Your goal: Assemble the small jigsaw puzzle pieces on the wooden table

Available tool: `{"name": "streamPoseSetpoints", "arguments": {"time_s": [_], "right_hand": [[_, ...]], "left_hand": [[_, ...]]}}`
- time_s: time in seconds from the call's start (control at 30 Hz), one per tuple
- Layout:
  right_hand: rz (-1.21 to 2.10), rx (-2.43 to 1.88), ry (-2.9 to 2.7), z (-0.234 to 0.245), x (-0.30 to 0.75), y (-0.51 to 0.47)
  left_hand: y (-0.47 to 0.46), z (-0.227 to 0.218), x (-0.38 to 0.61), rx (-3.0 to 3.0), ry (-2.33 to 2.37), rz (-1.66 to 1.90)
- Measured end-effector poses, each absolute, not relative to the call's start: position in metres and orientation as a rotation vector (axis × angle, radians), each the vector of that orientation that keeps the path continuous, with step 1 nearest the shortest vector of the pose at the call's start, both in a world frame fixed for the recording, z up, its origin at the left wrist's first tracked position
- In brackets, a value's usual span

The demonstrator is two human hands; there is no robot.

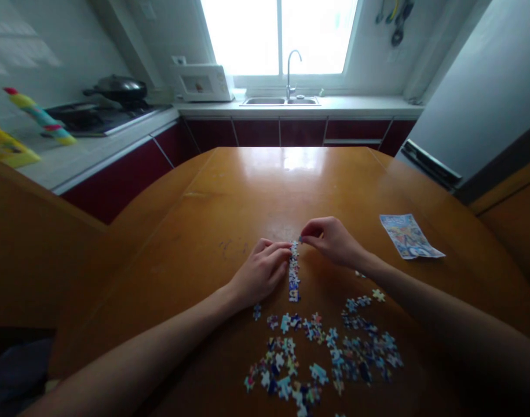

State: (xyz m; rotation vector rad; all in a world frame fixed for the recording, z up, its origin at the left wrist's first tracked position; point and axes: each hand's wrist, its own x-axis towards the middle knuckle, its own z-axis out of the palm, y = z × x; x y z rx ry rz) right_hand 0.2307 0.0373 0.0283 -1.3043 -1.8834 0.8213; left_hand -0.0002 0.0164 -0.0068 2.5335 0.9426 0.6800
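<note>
A short strip of joined puzzle pieces point(294, 277) lies on the wooden table point(265, 191), running away from me. My left hand point(262, 271) rests beside the strip's left edge, fingers curled with the tips touching it. My right hand point(332, 238) pinches a small puzzle piece at the strip's far end. Several loose puzzle pieces point(317, 353) are scattered on the table nearer to me.
A printed leaflet point(409, 236) lies on the table to the right. Behind the table runs a kitchen counter with a sink and tap point(291, 87), a white microwave point(204, 83) and a stove with a pan point(117, 90). A grey fridge point(482, 98) stands at the right.
</note>
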Motion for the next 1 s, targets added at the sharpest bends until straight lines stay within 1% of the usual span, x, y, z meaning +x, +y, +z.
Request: {"name": "streamPoseSetpoints", "arguments": {"time_s": [0.17, 0.4, 0.53, 0.73, 1.0], "right_hand": [[0.826, -1.361, -1.891, 0.014, 0.215, 0.061], [0.895, -1.288, -1.928, -0.001, 0.216, 0.066], [0.819, -1.286, -1.973, -0.003, 0.216, 0.066], [0.602, -1.359, -2.043, -0.003, 0.213, 0.064], [0.583, -1.404, -2.125, -0.002, 0.213, 0.067]], "left_hand": [[0.014, -0.005, 0.001, 2.57, 0.936, 0.67], [0.015, -0.006, 0.001, 2.585, 0.947, 0.645], [0.015, -0.006, 0.001, 2.584, 0.959, 0.639], [0.014, -0.003, 0.002, 2.585, 0.963, 0.617], [0.015, -0.003, 0.003, 2.559, 0.992, 0.57]]}}
